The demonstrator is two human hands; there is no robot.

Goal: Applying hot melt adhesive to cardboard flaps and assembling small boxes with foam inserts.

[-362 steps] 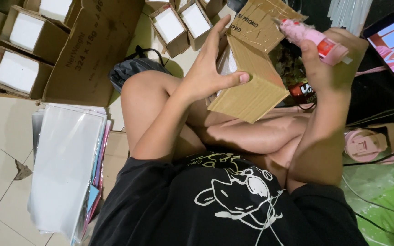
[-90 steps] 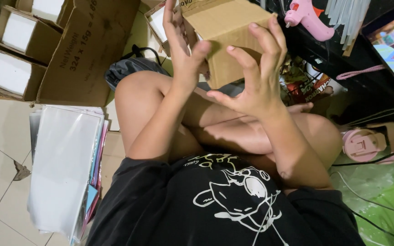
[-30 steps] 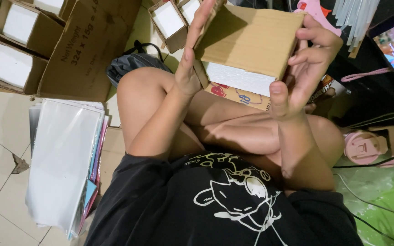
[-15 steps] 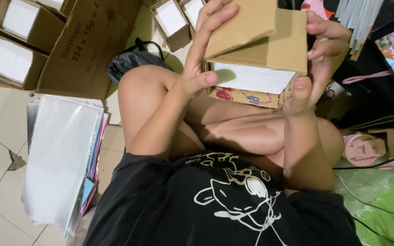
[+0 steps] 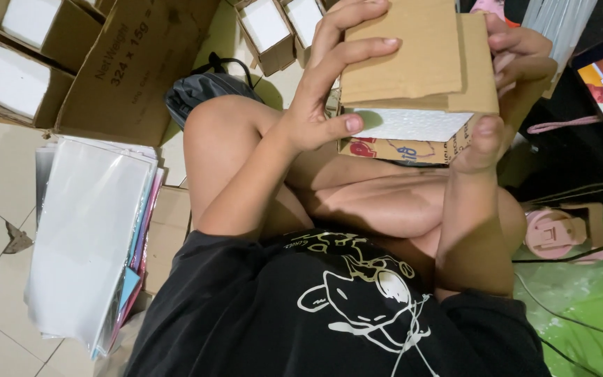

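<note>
A: Person is sitting on the floor, knees up. Both hands are gripping a small cardboard box (image 5: 417, 63), held up above the lap.

B: Grip detail?

A: Left hand (image 5: 329, 91) is clasping the box's left side, fingers lying across the top flap, thumb pressing underneath. Right hand (image 5: 514, 77) is clamping the right side, thumb pointing down past the lower edge. White bubble wrap (image 5: 406, 126) is showing inside the box's open face.

B: Surroundings?

A: Stack of clear plastic sleeves (image 5: 88, 237) is lying on the tiles at the person's left. Pink tape dispenser (image 5: 556, 234) is resting near the right knee.
</note>
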